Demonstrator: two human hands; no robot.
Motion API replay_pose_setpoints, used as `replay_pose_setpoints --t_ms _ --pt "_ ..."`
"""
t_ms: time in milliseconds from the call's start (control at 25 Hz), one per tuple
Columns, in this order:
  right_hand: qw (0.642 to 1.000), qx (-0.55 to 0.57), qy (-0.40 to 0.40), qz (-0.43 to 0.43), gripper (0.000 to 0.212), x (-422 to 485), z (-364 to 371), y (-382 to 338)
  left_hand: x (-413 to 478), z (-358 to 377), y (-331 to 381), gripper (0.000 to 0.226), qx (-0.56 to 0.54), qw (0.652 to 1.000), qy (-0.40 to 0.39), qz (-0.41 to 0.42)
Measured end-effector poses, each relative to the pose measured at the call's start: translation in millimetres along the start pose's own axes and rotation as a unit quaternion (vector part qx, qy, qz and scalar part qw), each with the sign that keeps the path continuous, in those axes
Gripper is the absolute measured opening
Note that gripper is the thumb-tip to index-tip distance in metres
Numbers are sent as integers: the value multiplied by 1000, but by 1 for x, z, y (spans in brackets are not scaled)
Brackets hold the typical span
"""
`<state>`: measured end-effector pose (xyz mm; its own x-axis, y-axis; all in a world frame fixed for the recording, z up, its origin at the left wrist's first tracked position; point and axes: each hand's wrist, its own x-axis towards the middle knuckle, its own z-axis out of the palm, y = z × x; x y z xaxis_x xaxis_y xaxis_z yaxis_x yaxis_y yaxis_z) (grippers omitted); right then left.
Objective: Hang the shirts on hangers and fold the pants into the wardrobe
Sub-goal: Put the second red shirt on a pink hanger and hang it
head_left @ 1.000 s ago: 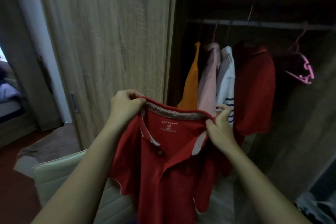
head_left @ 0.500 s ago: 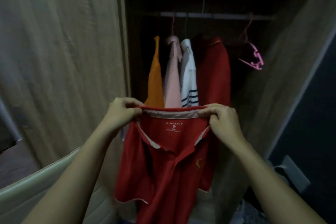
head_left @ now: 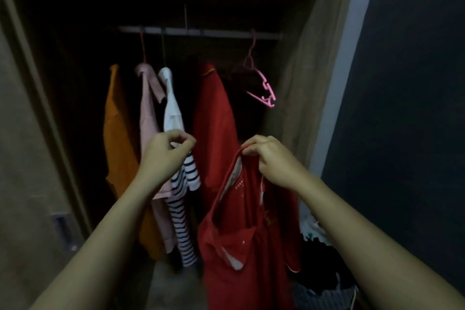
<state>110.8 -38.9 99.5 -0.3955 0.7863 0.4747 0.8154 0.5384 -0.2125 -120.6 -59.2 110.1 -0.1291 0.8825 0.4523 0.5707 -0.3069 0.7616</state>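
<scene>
Red shirt point(head_left: 239, 246) vertical, collar up, hem down

Both forearms point(head_left: 113, 221) reach forward and up. The left hand point(head_left: 166, 153) is raised with fingers curled toward the thumb. The right hand point(head_left: 271, 158) pinches the collar of a red shirt point(head_left: 234, 246), knuckles up.

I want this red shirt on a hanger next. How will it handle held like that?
The red shirt hangs limp from the right hand pinching its collar, so probably floppy and light. Pinched at one spot, its collar sags, so the neck will likely collapse without a second hand.
</scene>
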Motion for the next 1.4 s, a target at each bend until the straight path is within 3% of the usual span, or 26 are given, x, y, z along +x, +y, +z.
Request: replay_pose_setpoints --t_ms 80,200,280,440,560,720,760,840,960,1080,1200,1400 --pt "1000 -18 -21 5 53 9 -10 20 32 30 30 7 -17 998 -3 56" --pt "999 -41 -31 -5 51 24 -26 47 91 75 80 26 4 994 18 111" --pt "998 -53 -40 -15 51 35 -34 63 138 110 106 38 -40 997 4 67" --pt "997 -45 -49 -46 50 57 -46 89 218 175 115 58 -189 972 -69 -122" --pt "995 -46 -48 -74 49 64 -46 103 238 204 109 72 -200 965 -85 -148" --pt "996 -30 -35 -81 51 68 -41 117 239 220 120 21 -231 962 -64 -133" --pt "996 -24 -31 -83 51 68 -40 117 239 221 124 18 -249 958 -54 -131" --pt "996 -19 -26 -87 50 68 -40 115 237 213 136 27 -282 950 -44 -127" --pt "996 -9 -21 -84 48 64 -37 109 226 191 150 22 -316 941 -61 -101" --pt "997 3 -17 -76 47 60 -26 96 194 149 153 53 -341 931 -89 -94" --pt "998 3 -21 -65 48 53 -12 81 153 93 134 63 -337 931 -100 -98" --pt "999 -1 30 -28 46 57 -2 50 62 -33 70 36 -155 987 11 -43"
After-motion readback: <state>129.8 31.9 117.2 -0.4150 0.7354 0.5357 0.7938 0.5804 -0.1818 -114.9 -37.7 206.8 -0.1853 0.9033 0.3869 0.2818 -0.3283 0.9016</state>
